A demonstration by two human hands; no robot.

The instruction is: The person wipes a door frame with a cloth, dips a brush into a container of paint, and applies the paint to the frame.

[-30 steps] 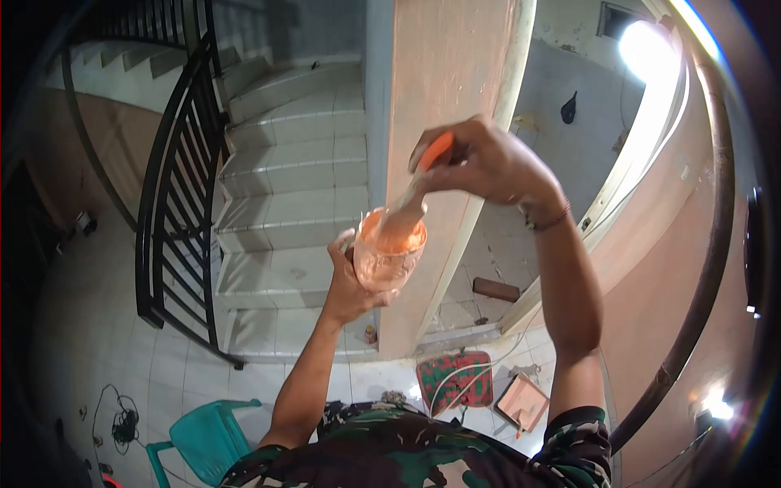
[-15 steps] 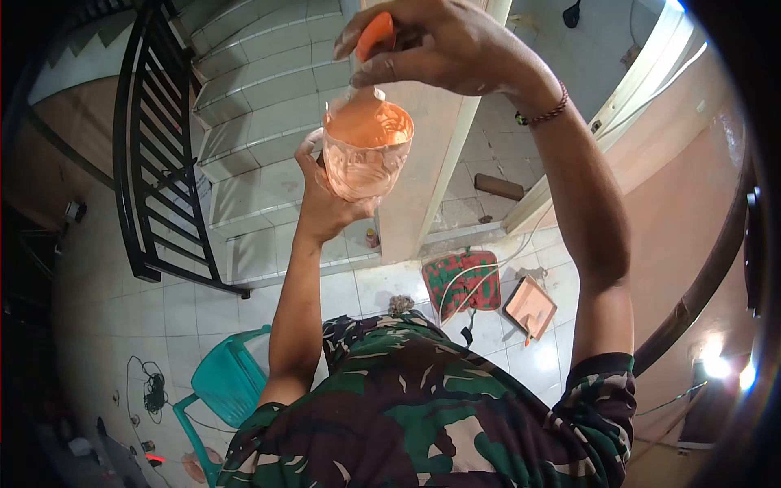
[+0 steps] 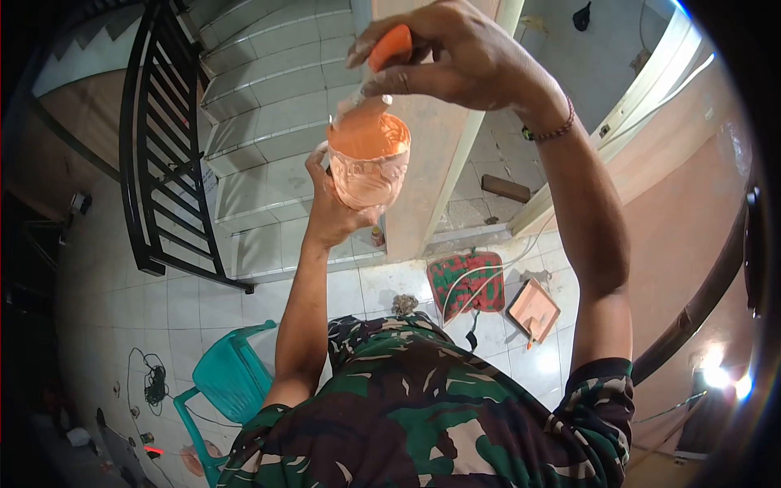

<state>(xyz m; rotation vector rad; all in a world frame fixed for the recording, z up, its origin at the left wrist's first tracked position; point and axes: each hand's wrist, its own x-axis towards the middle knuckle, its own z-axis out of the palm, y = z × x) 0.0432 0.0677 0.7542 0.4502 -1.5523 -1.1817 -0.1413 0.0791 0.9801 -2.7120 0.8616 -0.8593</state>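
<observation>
My left hand (image 3: 338, 207) is wrapped round a paint-smeared cup (image 3: 368, 175) from below and the left side. Peach paint coats the inside and outside of the cup. Above it, my right hand (image 3: 460, 61) grips the orange handle (image 3: 391, 49) of a paint-covered tool (image 3: 364, 118), whose broad end is at the cup's mouth, partly inside. The tool's exact type cannot be made out under the paint. Some paint shows on the fingers of both hands.
A black railing (image 3: 163, 154) and tiled stairs (image 3: 264, 114) stand at the left. Below are a green chair (image 3: 232, 376), a red-green mat (image 3: 468, 282) and a paint tray (image 3: 534, 309). A lit lamp (image 3: 717, 376) is at the lower right; white cables cross the floor.
The right hand and the tool have shifted slightly right and down, and the tool's broad end has lifted a little relative to the cup. Both hands keep their hold.
</observation>
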